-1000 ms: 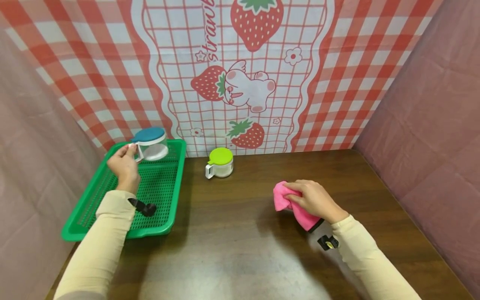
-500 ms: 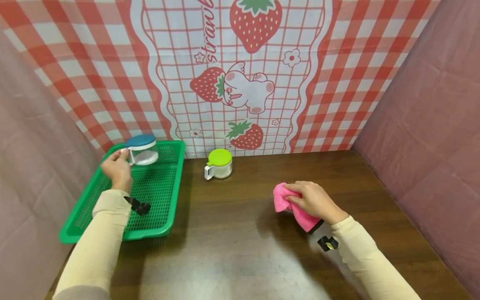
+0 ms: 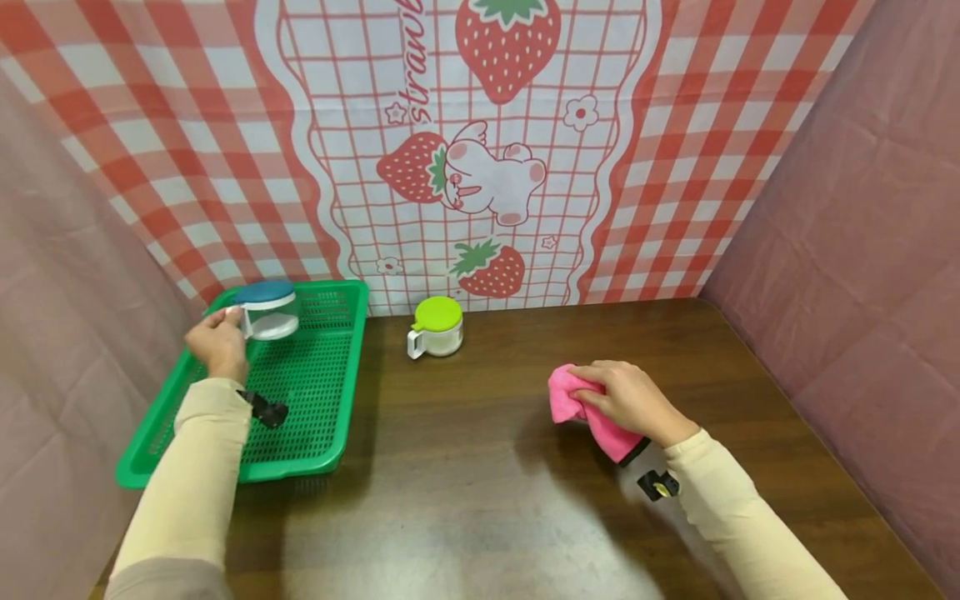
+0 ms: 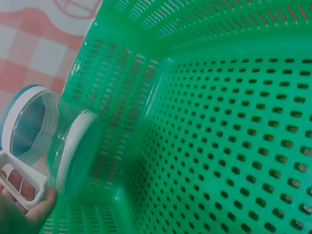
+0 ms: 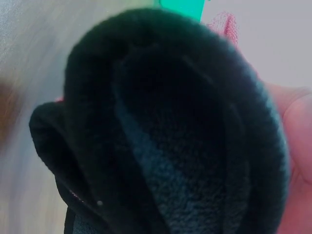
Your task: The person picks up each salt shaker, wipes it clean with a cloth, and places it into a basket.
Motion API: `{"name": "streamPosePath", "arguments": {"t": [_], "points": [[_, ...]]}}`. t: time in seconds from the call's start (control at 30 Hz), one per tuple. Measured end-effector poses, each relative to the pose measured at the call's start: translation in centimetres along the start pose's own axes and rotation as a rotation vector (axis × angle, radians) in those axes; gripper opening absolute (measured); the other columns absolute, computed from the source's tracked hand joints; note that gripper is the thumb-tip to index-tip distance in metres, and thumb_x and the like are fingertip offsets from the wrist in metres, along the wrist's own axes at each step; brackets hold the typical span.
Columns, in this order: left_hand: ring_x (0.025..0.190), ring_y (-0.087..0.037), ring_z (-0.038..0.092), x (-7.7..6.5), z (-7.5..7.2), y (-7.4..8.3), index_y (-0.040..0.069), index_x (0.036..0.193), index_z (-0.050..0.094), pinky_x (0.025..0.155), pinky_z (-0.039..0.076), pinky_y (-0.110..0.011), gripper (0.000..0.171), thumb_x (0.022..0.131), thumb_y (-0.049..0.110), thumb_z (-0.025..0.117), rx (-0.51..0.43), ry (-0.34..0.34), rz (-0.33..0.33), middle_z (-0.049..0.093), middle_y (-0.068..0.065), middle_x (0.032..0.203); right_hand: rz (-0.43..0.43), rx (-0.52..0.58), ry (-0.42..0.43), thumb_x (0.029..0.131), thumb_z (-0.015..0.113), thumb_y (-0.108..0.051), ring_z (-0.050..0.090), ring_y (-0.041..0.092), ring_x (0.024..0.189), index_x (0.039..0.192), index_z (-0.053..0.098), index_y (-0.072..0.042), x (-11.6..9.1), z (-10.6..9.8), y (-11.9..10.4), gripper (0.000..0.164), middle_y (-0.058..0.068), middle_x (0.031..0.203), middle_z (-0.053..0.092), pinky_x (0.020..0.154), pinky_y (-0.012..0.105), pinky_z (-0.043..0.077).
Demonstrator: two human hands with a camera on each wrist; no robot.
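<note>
My left hand grips the white handle of a clear jar with a blue lid. The jar, with white stuff at its bottom, hangs upright over the far left part of a green basket. In the left wrist view the jar is close to the basket's slotted wall; whether they touch I cannot tell. On the right, my right hand pinches a bunched pink cloth above the table. Dark folded fabric fills most of the right wrist view, hiding most of that hand.
A similar jar with a lime-green lid stands on the wooden table, right of the basket. Behind it hangs a strawberry-print checked curtain. Pink cloth walls flank both sides.
My left hand has carried the blue-lidded jar left and slightly lower over the basket. The right hand with the pink cloth has stayed nearly still.
</note>
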State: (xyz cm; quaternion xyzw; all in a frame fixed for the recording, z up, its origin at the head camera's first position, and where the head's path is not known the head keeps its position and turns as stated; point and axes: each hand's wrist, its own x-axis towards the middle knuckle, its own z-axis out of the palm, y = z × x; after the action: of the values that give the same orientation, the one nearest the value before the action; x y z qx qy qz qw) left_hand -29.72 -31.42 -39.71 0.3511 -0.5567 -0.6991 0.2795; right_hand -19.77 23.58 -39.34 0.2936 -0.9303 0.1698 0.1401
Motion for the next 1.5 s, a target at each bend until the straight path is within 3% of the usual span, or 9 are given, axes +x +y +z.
{"name": "streamPosePath", "arguments": {"t": [0.23, 0.37, 0.47, 0.53, 0.83, 0.97, 1.1, 1.2, 1.5], "points": [[0.076, -0.002, 0.057, 0.5, -0.6, -0.3, 0.015, 0.094, 0.073, 0.078, 0.050, -0.015, 0.010, 0.087, 0.009, 0.071, 0.011, -0.001, -0.035, 0.056, 0.011, 0.077, 0.006, 0.006, -0.017, 0.082, 0.077, -0.016, 0.068, 0.024, 0.083, 0.113, 0.072, -0.006, 0.1, -0.1, -0.1, 0.032, 0.008, 0.093, 0.074, 0.075, 0.045, 0.054], [0.072, -0.001, 0.055, 1.1, -1.1, -0.7, 0.020, 0.079, 0.069, 0.070, 0.050, -0.013, 0.014, 0.086, 0.008, 0.071, 0.015, -0.010, -0.049, 0.056, 0.012, 0.074, 0.007, 0.006, -0.025, 0.083, 0.077, -0.014, 0.068, 0.024, 0.083, 0.112, 0.072, -0.005, 0.0, 0.0, -0.1, 0.032, 0.008, 0.092, 0.074, 0.074, 0.045, 0.054], [0.068, -0.001, 0.053, 1.4, -1.5, -1.1, 0.017, 0.085, 0.073, 0.059, 0.047, -0.012, 0.010, 0.087, 0.008, 0.070, 0.037, -0.017, -0.051, 0.055, 0.012, 0.071, 0.009, 0.009, -0.029, 0.082, 0.077, -0.013, 0.069, 0.024, 0.083, 0.112, 0.072, -0.004, -0.1, 0.1, -0.1, 0.032, 0.008, 0.092, 0.074, 0.074, 0.044, 0.054], [0.067, 0.000, 0.052, 1.5, -1.6, -1.4, 0.013, 0.094, 0.075, 0.058, 0.046, -0.012, 0.011, 0.087, 0.008, 0.069, 0.068, -0.020, -0.038, 0.054, 0.014, 0.068, 0.009, 0.011, -0.030, 0.082, 0.077, -0.013, 0.069, 0.024, 0.084, 0.112, 0.072, -0.004, -0.1, 0.1, -0.1, 0.031, 0.008, 0.093, 0.074, 0.075, 0.044, 0.055], [0.073, 0.002, 0.048, 1.9, -2.1, -2.3, 0.010, 0.105, 0.071, 0.080, 0.044, -0.014, 0.016, 0.090, 0.013, 0.066, 0.230, -0.034, 0.031, 0.050, 0.019, 0.066, 0.013, 0.023, -0.041, 0.082, 0.077, -0.013, 0.069, 0.023, 0.083, 0.112, 0.072, -0.004, -0.2, 0.2, 0.0, 0.031, 0.008, 0.093, 0.074, 0.074, 0.043, 0.054], [0.081, 0.000, 0.051, 1.8, -2.3, -2.4, 0.004, 0.122, 0.065, 0.085, 0.045, -0.015, 0.032, 0.093, 0.018, 0.063, 0.339, -0.055, 0.063, 0.053, 0.017, 0.075, 0.009, 0.028, -0.043, 0.082, 0.077, -0.013, 0.069, 0.024, 0.084, 0.112, 0.072, -0.004, -0.2, 0.2, 0.1, 0.032, 0.009, 0.095, 0.075, 0.074, 0.043, 0.054], [0.104, -0.019, 0.059, 1.5, -2.5, -2.5, 0.000, 0.128, 0.062, 0.097, 0.048, -0.028, 0.039, 0.097, 0.023, 0.056, 0.551, -0.085, 0.147, 0.069, -0.011, 0.107, 0.005, 0.024, -0.034, 0.082, 0.077, -0.014, 0.070, 0.025, 0.087, 0.112, 0.072, -0.004, -0.2, 0.1, 0.2, 0.033, 0.010, 0.098, 0.075, 0.076, 0.044, 0.055], [0.121, -0.034, 0.055, 1.4, -2.6, -2.6, -0.002, 0.128, 0.061, 0.106, 0.044, -0.041, 0.040, 0.100, 0.024, 0.051, 0.687, -0.097, 0.217, 0.061, -0.022, 0.130, 0.006, 0.027, -0.029, 0.082, 0.077, -0.013, 0.070, 0.026, 0.089, 0.113, 0.072, -0.004, -0.2, 0.0, 0.1, 0.033, 0.011, 0.099, 0.075, 0.078, 0.045, 0.055], [0.122, -0.047, 0.050, 1.7, -3.1, -2.7, -0.006, 0.122, 0.063, 0.107, 0.040, -0.052, 0.038, 0.101, 0.021, 0.047, 0.878, -0.113, 0.269, 0.060, -0.028, 0.126, 0.011, 0.022, -0.030, 0.082, 0.076, -0.012, 0.069, 0.026, 0.088, 0.112, 0.072, -0.004, -0.2, 0.2, 0.2, 0.031, 0.010, 0.098, 0.074, 0.078, 0.045, 0.054]]}}
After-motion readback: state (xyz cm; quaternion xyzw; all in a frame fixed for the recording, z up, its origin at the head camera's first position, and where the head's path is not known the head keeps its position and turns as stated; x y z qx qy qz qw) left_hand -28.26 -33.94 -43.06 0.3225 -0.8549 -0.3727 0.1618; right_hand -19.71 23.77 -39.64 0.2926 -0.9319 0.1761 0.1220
